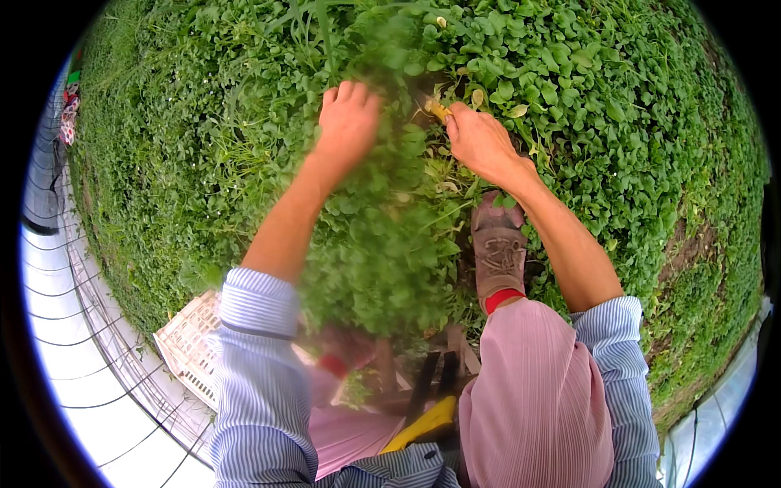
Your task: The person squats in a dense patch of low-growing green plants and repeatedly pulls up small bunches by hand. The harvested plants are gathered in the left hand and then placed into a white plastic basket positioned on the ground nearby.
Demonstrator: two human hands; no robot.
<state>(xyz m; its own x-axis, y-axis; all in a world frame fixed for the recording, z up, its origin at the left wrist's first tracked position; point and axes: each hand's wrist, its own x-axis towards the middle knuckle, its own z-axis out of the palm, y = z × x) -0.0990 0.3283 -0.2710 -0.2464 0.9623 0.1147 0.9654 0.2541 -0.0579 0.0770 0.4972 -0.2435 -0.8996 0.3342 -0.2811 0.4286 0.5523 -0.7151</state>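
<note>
Low leafy green plants [561,89] grow thickly around both hands. My left hand [348,122] is among the leaves with its fingers curled and closed. Its fingertips, and whatever they may hold, are hidden from view. To its right, my right hand [482,142] is closed round a tool with a yellow handle [438,110]. The tool's far end points left toward the plant bases and is too blurred and covered to make out. A few yellowed leaves [477,98] lie close to the handle.
My brown shoe [499,244] stands among the plants below my right hand. A pale plastic crate [195,337] sits at the lower left. Beyond it, white sheeting [89,350] with dark lines runs along the left edge. Bare soil [687,248] shows at the right.
</note>
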